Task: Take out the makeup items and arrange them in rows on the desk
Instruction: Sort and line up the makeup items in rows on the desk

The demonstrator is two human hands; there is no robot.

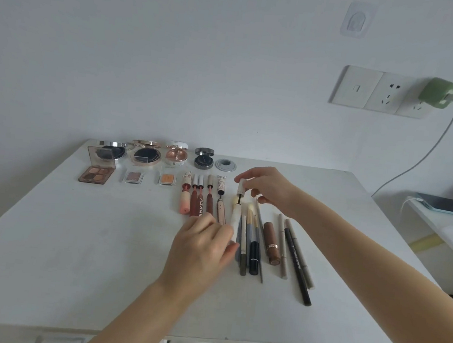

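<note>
We see the white counter (45,236) laid out with makeup. At far left sits an open eyeshadow palette (97,171) with four brown pans, and behind it along the far edge a row of open compacts (146,154). Just right of the palette lie two small single shadow pans (133,176), one brownish, one orange. Next comes a row of opened lip tubes (197,196), caps lying just beyond their bodies.

Now to the hands. Our left hand (200,248) curls its fingers around the near end of a white tube (235,219), holding it down near the middle of the counter. Our right hand (269,187) pinches the tube's white cap (241,186) just beyond it, with a thin dark wand showing between cap and tube.

Right of the tube we find pencils and brushes (251,243) lying side by side, a brown lipstick (271,243), then longer liners (297,259) pointing toward us.

Farther right, a green charger (440,92) sits in the wall socket, and a phone (444,204) rests on a side shelf.
</note>
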